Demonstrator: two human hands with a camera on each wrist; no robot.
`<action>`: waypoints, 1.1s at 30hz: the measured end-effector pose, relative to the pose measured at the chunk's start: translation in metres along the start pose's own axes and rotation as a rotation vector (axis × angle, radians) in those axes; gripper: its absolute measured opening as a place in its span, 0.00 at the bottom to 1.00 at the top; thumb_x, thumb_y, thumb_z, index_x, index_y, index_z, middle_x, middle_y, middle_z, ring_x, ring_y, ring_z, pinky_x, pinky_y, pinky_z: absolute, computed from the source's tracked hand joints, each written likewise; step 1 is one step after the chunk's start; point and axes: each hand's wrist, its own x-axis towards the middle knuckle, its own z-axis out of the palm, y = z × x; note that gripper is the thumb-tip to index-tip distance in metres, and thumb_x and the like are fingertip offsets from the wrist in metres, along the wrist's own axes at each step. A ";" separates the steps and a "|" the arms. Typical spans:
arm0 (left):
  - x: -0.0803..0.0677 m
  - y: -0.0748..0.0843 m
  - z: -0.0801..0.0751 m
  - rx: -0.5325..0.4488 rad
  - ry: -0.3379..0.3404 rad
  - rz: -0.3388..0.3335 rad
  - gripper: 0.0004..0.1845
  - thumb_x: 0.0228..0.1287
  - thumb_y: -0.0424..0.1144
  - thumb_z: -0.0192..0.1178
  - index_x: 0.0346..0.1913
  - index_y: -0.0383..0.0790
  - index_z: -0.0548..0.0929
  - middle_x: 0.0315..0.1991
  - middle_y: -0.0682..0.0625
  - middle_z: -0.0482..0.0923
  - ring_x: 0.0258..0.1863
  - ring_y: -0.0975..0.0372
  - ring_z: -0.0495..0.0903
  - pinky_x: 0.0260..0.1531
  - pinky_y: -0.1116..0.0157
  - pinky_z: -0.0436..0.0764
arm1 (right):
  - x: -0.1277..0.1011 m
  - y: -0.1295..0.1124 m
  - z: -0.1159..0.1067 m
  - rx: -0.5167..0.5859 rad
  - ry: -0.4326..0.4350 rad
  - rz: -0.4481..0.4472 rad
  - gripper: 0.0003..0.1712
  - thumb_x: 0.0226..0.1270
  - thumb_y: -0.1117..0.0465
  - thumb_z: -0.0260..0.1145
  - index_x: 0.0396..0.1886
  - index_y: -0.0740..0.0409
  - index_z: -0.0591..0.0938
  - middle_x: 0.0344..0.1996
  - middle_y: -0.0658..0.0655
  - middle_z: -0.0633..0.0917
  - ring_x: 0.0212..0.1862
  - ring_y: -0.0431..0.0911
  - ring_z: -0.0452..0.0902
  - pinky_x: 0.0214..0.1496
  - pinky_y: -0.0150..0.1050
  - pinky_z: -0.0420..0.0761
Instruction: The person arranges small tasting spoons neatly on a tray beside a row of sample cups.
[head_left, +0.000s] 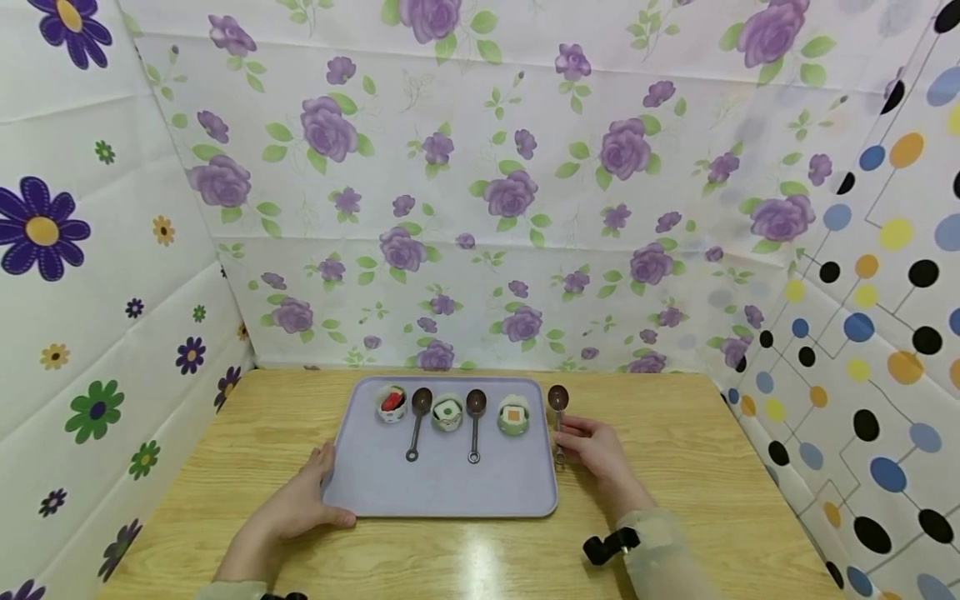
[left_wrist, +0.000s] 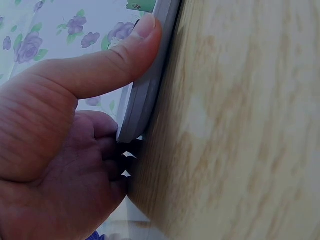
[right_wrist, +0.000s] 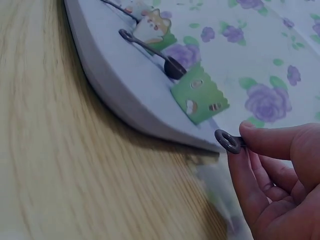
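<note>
My left hand (head_left: 300, 500) holds the front left corner of a pale lavender tray (head_left: 442, 492), thumb along the front edge and fingers at the left side. My right hand (head_left: 598, 454) pinches the handle of a dark measuring spoon (head_left: 558, 400), bowl pointing away, just beyond the tray's right edge. In the right wrist view the spoon's ring end (right_wrist: 228, 142) pokes out between thumb and fingers. On the tray stand a paper cup with a red piece (head_left: 392, 403), one with a white-and-green piece (head_left: 447, 412) and a green cup with a white-and-orange piece (head_left: 513, 415).
Two more dark spoons lie on the tray between the cups, a left one (head_left: 417, 423) and a middle one (head_left: 475, 425). The tray rests on a wooden table (head_left: 675, 450). A rose-patterned cloth (head_left: 465, 208) hangs behind, with patterned cloths at both sides.
</note>
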 end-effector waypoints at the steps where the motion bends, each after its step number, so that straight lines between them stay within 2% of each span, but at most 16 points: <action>1: 0.000 0.000 0.000 0.001 0.001 -0.001 0.80 0.43 0.54 0.87 0.82 0.19 0.38 0.83 0.24 0.33 0.82 0.30 0.30 0.77 0.31 0.38 | 0.000 -0.001 0.003 -0.001 -0.001 0.000 0.28 0.69 0.70 0.75 0.66 0.76 0.80 0.53 0.69 0.88 0.44 0.43 0.88 0.45 0.37 0.90; 9: -0.001 0.002 0.000 -0.008 0.001 0.002 0.80 0.43 0.53 0.87 0.82 0.19 0.38 0.83 0.24 0.33 0.82 0.30 0.30 0.77 0.32 0.38 | -0.002 -0.007 0.019 -0.038 -0.016 -0.024 0.27 0.70 0.70 0.74 0.66 0.74 0.81 0.56 0.70 0.87 0.47 0.45 0.88 0.48 0.39 0.90; 16: -0.002 0.003 0.000 -0.013 0.008 0.003 0.80 0.43 0.52 0.88 0.82 0.19 0.38 0.83 0.23 0.34 0.81 0.29 0.30 0.77 0.31 0.37 | -0.004 -0.008 0.027 -0.058 -0.003 -0.036 0.28 0.68 0.72 0.75 0.65 0.76 0.80 0.53 0.71 0.87 0.44 0.45 0.87 0.46 0.38 0.90; 22: -0.002 0.003 0.000 -0.011 0.009 0.000 0.80 0.43 0.51 0.88 0.82 0.19 0.38 0.83 0.23 0.34 0.81 0.29 0.30 0.77 0.31 0.37 | -0.005 -0.010 0.034 -0.109 0.046 -0.048 0.26 0.66 0.73 0.76 0.63 0.75 0.82 0.51 0.70 0.87 0.42 0.44 0.86 0.43 0.37 0.89; 28: -0.003 0.004 0.000 -0.013 0.003 -0.003 0.80 0.43 0.52 0.87 0.82 0.19 0.38 0.83 0.23 0.33 0.81 0.29 0.30 0.77 0.31 0.37 | -0.004 -0.015 0.041 -0.198 0.111 -0.061 0.23 0.65 0.73 0.77 0.59 0.73 0.85 0.48 0.68 0.89 0.42 0.45 0.86 0.42 0.36 0.88; 33: -0.002 0.003 0.000 -0.011 -0.001 -0.002 0.79 0.45 0.51 0.87 0.82 0.19 0.38 0.83 0.22 0.33 0.81 0.29 0.29 0.77 0.31 0.37 | -0.001 -0.015 0.044 -0.286 0.133 -0.098 0.21 0.64 0.72 0.77 0.56 0.72 0.87 0.45 0.66 0.90 0.44 0.47 0.86 0.41 0.33 0.86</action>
